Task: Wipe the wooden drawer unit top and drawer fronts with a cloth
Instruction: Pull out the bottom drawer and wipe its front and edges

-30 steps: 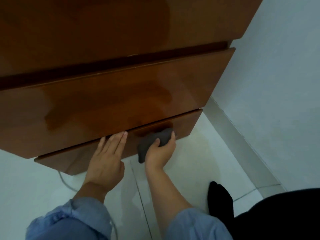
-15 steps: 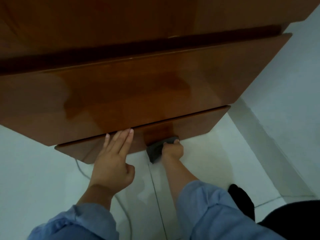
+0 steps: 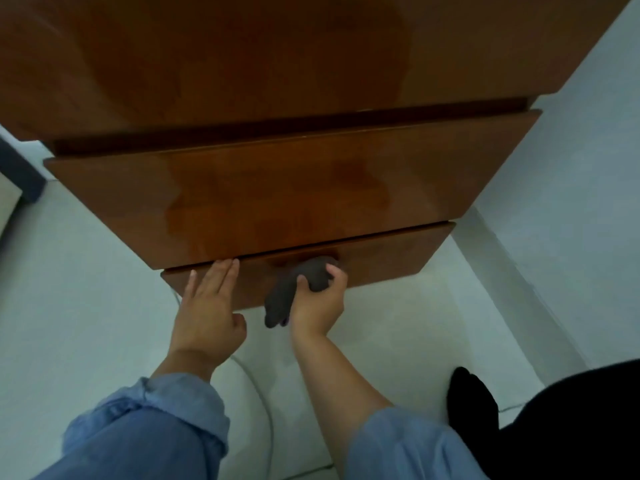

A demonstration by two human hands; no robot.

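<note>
A glossy brown wooden drawer unit (image 3: 277, 195) fills the upper part of the head view, seen from above. Damp, darker patches show on its upper and middle drawer fronts. My right hand (image 3: 320, 303) grips a bunched dark grey cloth (image 3: 301, 282) and holds it against the bottom drawer front (image 3: 381, 261), near its top edge. One end of the cloth hangs down beside my wrist. My left hand (image 3: 207, 303) lies flat with straight fingers on the left part of that bottom drawer front.
The unit stands on a pale tiled floor (image 3: 86, 323), with a white wall (image 3: 571, 185) and skirting close on the right. A thin cable (image 3: 266, 403) curves over the floor between my arms. A foot in a black sock (image 3: 471, 396) rests at lower right.
My right hand has brought the cloth back up from the bottom drawer's lower edge to near its top edge. The view tilted and shifted; the left hand stays flat on the drawer.
</note>
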